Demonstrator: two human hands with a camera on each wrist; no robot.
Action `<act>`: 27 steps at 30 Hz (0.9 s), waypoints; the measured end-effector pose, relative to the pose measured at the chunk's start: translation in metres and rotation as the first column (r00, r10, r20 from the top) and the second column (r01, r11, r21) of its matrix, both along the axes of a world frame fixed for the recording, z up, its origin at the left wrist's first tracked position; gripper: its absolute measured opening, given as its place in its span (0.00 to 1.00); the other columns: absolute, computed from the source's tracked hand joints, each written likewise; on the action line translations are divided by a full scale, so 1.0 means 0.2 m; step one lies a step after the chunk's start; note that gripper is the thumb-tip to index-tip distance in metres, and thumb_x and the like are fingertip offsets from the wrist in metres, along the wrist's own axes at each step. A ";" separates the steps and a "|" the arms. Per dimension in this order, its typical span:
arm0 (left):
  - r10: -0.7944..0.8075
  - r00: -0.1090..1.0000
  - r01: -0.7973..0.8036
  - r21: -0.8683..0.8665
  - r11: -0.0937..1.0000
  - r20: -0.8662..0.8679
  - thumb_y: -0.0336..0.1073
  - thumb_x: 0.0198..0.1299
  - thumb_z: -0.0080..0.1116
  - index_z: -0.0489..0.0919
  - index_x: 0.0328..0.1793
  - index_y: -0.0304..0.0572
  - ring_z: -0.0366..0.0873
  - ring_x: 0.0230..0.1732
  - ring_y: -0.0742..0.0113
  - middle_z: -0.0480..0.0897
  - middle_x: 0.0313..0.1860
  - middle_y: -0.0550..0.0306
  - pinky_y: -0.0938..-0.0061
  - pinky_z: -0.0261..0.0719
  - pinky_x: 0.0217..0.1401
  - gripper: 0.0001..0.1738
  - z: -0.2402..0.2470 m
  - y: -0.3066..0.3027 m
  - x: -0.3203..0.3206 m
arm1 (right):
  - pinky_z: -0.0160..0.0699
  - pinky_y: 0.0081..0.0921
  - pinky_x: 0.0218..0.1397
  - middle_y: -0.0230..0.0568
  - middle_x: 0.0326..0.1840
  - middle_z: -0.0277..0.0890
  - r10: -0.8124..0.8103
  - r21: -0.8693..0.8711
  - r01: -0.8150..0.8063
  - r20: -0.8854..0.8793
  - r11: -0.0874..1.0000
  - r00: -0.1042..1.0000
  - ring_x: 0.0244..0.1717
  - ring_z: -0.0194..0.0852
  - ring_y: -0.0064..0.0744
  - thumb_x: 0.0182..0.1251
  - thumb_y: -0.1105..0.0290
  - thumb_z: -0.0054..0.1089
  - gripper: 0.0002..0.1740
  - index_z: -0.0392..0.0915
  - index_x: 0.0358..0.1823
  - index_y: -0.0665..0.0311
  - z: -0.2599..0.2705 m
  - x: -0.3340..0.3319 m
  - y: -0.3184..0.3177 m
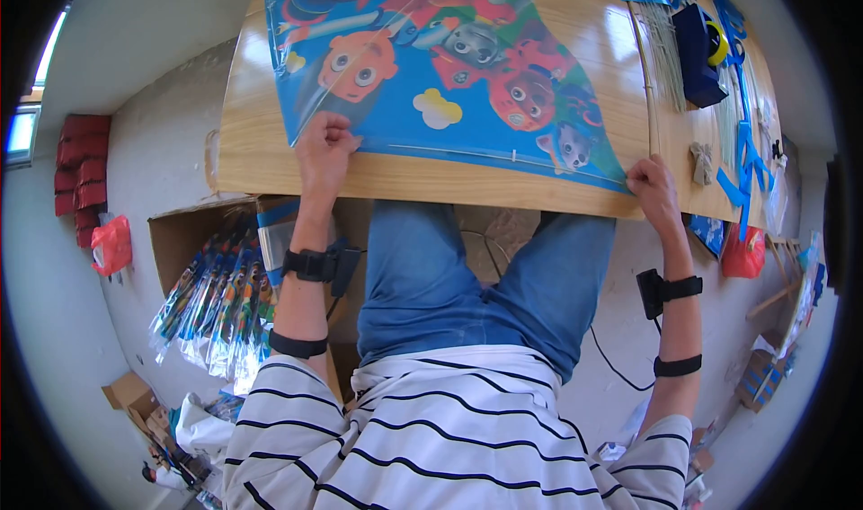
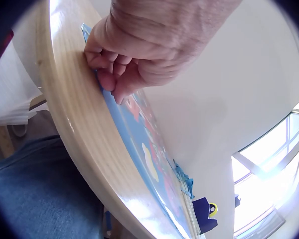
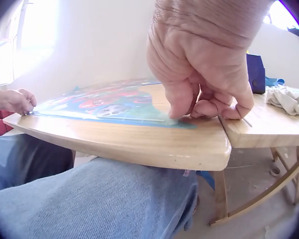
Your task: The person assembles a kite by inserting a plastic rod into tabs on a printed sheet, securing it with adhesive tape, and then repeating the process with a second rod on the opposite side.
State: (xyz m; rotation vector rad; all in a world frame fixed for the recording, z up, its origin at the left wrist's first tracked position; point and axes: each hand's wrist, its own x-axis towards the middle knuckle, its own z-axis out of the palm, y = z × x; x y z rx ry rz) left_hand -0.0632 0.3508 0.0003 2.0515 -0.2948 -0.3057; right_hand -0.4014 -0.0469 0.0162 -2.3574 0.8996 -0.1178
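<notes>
A glossy blue plastic sheet printed with cartoon characters lies on the wooden table, its near edge along the table's front. A thin pale rod runs along that edge. My left hand pinches the sheet's near left corner between thumb and fingers; the left wrist view shows those fingers bent at the blue border. At the opposite corner, my right hand has its thumb and curled fingers on the narrow tip, by the rod's end. The right palm partly hides this grip in the right wrist view.
On the table's right side lie thin sticks, a dark blue tape dispenser with yellow tape, blue strips and a crumpled cloth. A cardboard box of packaged printed items stands at lower left. A gap separates two tabletops.
</notes>
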 end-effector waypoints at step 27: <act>-0.018 0.997 0.013 0.076 0.997 0.072 0.19 0.51 0.71 0.82 0.46 0.35 0.78 0.35 0.73 0.81 0.33 0.60 0.76 0.82 0.41 0.15 -0.03 0.01 0.00 | 0.75 0.39 0.51 0.45 0.40 0.75 -0.026 -0.023 0.024 -0.073 0.999 0.997 0.47 0.77 0.48 0.55 0.76 0.68 0.05 0.82 0.33 0.66 0.01 0.02 0.01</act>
